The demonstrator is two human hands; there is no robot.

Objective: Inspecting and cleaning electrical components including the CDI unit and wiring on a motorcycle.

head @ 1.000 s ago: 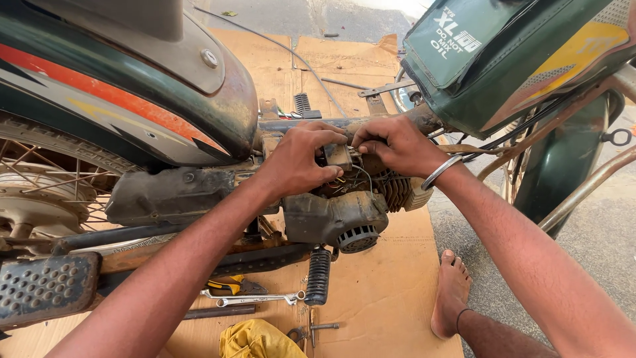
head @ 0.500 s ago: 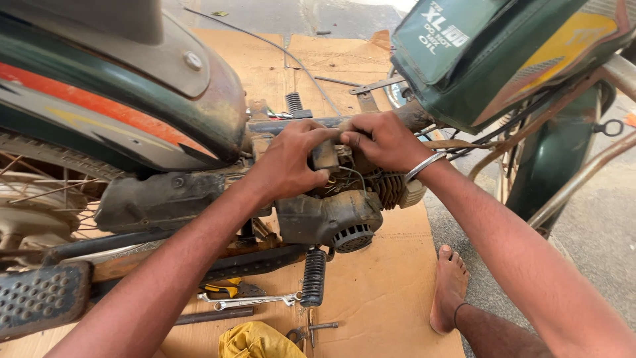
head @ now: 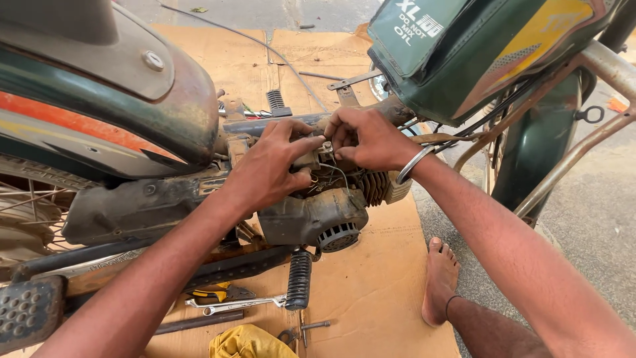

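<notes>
Both hands meet over the engine [head: 315,215]: left hand [head: 271,166] clamps the carburettor [head: 306,159], right hand [head: 371,138] just right of it, its grip pinching a small fitting [head: 326,147] between them.

Roadside repair spot for motorbikes, out in the open.

A worn green moped [head: 132,119] stood over flattened cardboard [head: 371,292] laid on bare pavement [head: 583,219], with a spanner [head: 235,303], pliers [head: 212,292] and a yellow rag [head: 245,343] scattered beneath its engine [head: 318,215].
</notes>
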